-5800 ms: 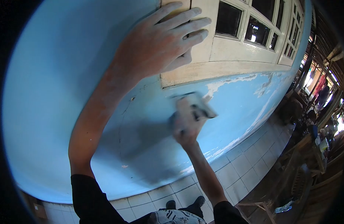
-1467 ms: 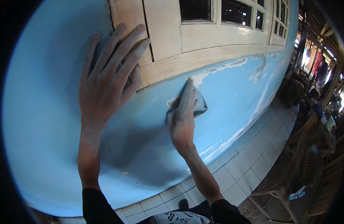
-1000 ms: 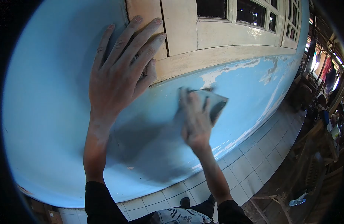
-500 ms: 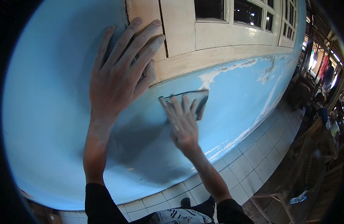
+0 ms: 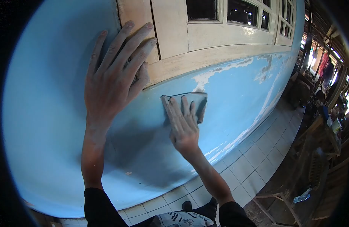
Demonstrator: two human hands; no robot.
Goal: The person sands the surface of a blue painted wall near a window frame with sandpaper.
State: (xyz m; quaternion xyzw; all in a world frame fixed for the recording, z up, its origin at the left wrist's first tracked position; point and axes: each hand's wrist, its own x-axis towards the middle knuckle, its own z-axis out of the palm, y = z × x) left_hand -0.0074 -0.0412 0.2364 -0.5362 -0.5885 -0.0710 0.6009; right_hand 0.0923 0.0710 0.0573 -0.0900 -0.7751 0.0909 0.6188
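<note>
My left hand [image 5: 110, 75] lies against the wall with its fingers spread, the fingertips on the cream window frame [image 5: 134, 11] and its corner. Lower and to the right, my right hand [image 5: 184, 121] presses a grey sheet of sandpaper [image 5: 202, 104] flat on the blue wall [image 5: 235, 94] under the window. The sheet's edges curl up around the fingers, and its rubbing face is hidden. Pale dust coats both hands. Just above the sandpaper, a whitish patch of bared wall [image 5: 201, 80] shows through the paint.
Glass panes [image 5: 240, 13] sit in the window above. More flaked paint runs along the wall's lower right. White tiles [image 5: 235, 178] edge its foot. At right are a wooden trestle [image 5: 274, 196], a plastic bottle [image 5: 302, 196] and shadowed clutter.
The whole view has shifted slightly, so the window and left hand appear further left. My right hand and the sandpaper have moved slightly to the right along the wall.
</note>
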